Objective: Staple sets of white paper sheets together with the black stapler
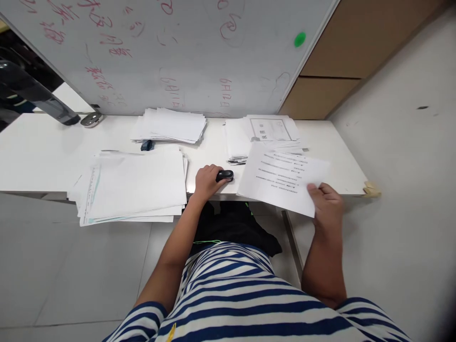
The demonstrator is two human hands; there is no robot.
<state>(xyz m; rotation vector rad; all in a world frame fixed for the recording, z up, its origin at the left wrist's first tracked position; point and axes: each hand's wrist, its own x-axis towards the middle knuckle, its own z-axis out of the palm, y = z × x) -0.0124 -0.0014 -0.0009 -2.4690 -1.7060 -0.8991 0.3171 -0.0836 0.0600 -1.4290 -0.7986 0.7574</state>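
Observation:
My left hand (pixel 207 182) is closed around a small black stapler (pixel 225 176) near the front edge of the white desk. Between the thumb and fingers of my right hand (pixel 326 203) is the corner of a printed sheet (pixel 278 178); whether more sheets lie under it I cannot tell. This paper slants over the desk's front edge, its far side by a stack of papers (pixel 237 137) topped by a page with a framed print (pixel 272 129). Left of my left hand lies a large paper stack (pixel 138 183), overhanging the front edge.
Another paper stack (pixel 171 124) lies farther back, with a small dark blue object (pixel 147 145) at its near edge. A computer mouse (pixel 91 119) and a dark bottle (pixel 39 92) are at the left. Behind the desk stand a whiteboard (pixel 199 57) and brown panels (pixel 331 52).

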